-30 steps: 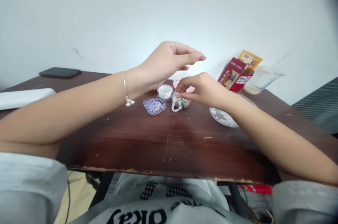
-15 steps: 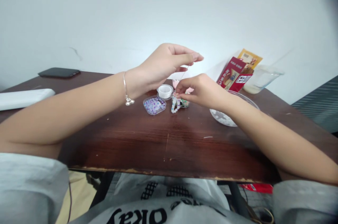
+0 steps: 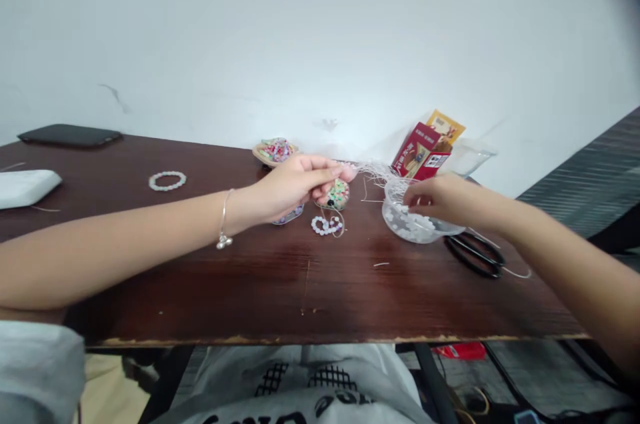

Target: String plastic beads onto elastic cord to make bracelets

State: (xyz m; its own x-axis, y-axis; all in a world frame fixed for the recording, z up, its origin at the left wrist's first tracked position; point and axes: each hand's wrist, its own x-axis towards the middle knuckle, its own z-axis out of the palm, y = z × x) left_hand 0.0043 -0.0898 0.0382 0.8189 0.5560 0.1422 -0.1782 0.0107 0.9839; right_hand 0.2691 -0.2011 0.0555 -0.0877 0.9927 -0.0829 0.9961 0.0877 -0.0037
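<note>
My left hand (image 3: 314,181) is closed in a pinch over the middle of the table, holding a thin cord. From it the cord runs down to a short string of white and purple beads (image 3: 326,225) lying on the tabletop. Beside the fingers is a small container of green and red beads (image 3: 338,194). A tray of purple beads (image 3: 290,214) is mostly hidden under the left hand. My right hand (image 3: 443,197) has its fingers curled down into a clear bowl (image 3: 423,236) of white beads. Whatever its fingertips hold is hidden.
Black-handled scissors (image 3: 475,254) lie right of the bowl. Behind it are loose clear cords (image 3: 377,172) and a red box (image 3: 420,152). A basket of colourful beads (image 3: 276,151) stands at the back. On the left are a finished-looking bead bracelet (image 3: 167,181), a phone (image 3: 70,135) and a white case (image 3: 30,188).
My right hand has left the bead string and moved right into the bowl. My left hand has lowered, and the bead string now lies on the table. The view has shifted too.
</note>
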